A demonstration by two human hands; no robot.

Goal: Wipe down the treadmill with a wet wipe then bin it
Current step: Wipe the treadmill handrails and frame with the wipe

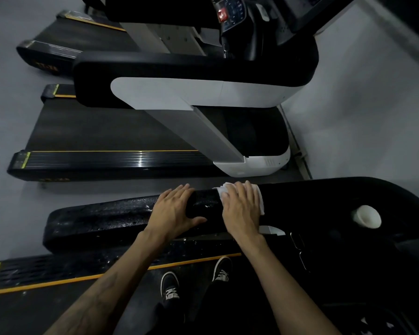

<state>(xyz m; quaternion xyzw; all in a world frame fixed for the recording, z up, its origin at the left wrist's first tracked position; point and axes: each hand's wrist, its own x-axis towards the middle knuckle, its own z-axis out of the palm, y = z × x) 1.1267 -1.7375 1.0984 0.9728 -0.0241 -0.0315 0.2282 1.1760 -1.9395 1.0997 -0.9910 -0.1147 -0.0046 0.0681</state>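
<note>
I stand on the belt of a black treadmill, facing its wide left handrail [102, 218], which glistens with wet streaks. My right hand [240, 209] presses a white wet wipe [258, 197] flat onto the top of the rail, the wipe showing beyond and beside my fingers. Just to the left, my left hand [174, 211] rests over the same rail with its fingers draped across the top and the thumb on the near side. No bin is in view.
A white cup-like object [368, 216] sits in the console recess to the right. A second treadmill [179, 93] stands parallel beyond a strip of grey floor, and a third one's deck [58, 44] lies farther off. My two shoes [194, 281] are on the belt.
</note>
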